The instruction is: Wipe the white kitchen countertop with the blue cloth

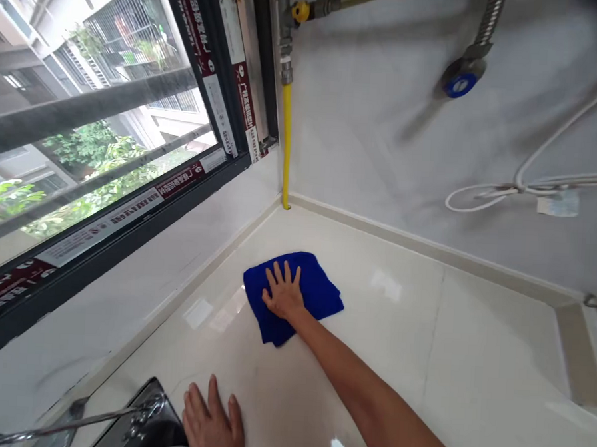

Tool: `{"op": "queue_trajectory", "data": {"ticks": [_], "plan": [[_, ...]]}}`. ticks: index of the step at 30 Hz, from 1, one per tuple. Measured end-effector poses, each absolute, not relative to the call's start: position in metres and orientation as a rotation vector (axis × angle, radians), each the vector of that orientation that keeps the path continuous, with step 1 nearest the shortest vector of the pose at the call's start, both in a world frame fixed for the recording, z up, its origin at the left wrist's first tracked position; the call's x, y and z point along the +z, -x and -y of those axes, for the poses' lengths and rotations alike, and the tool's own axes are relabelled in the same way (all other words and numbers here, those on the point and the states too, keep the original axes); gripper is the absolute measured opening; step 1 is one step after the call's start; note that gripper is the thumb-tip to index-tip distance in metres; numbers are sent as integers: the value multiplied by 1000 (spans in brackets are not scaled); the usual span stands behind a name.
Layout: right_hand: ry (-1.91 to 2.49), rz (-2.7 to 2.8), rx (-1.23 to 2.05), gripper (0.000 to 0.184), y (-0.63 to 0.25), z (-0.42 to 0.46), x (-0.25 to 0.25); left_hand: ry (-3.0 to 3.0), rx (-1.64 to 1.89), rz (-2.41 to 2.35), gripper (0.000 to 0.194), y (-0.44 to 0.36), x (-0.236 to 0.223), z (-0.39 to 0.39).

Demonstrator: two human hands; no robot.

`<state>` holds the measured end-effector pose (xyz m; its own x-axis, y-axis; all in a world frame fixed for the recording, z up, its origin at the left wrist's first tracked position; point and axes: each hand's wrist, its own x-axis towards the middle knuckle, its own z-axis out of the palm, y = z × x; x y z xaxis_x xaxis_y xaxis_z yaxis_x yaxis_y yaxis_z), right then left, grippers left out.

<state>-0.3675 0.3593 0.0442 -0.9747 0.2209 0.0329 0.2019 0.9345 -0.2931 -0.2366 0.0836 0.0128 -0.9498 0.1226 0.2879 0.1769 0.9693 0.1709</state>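
Observation:
A folded blue cloth (320, 288) lies on the glossy cream countertop (372, 347), near the corner where the walls meet. Pressed flat on top of it, fingers spread, is my right hand (283, 293); its forearm reaches in from the lower right. My left hand (212, 422) rests on the countertop at the bottom of the view, fingers extended and apart, holding nothing. It is close beside the edge of the dark sink (155, 433).
A metal faucet (78, 424) stretches over the sink at lower left. The yellow gas hose (286, 143) enters the counter at the corner. A dark-framed window (128, 221) is on the left. White cables (521, 185) and a blue-capped valve (460, 84) are on the right wall.

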Motion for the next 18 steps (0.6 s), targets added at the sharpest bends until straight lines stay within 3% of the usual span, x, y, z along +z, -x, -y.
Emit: {"op": "queue_trajectory", "data": {"ticks": [10, 18], "plan": [[-431, 3021, 781, 61, 277, -277, 65, 152, -368, 2774, 53, 237, 5, -79], [-65, 2955, 796, 64, 197, -248, 29, 117, -451, 2597, 56, 247, -15, -77]]}}
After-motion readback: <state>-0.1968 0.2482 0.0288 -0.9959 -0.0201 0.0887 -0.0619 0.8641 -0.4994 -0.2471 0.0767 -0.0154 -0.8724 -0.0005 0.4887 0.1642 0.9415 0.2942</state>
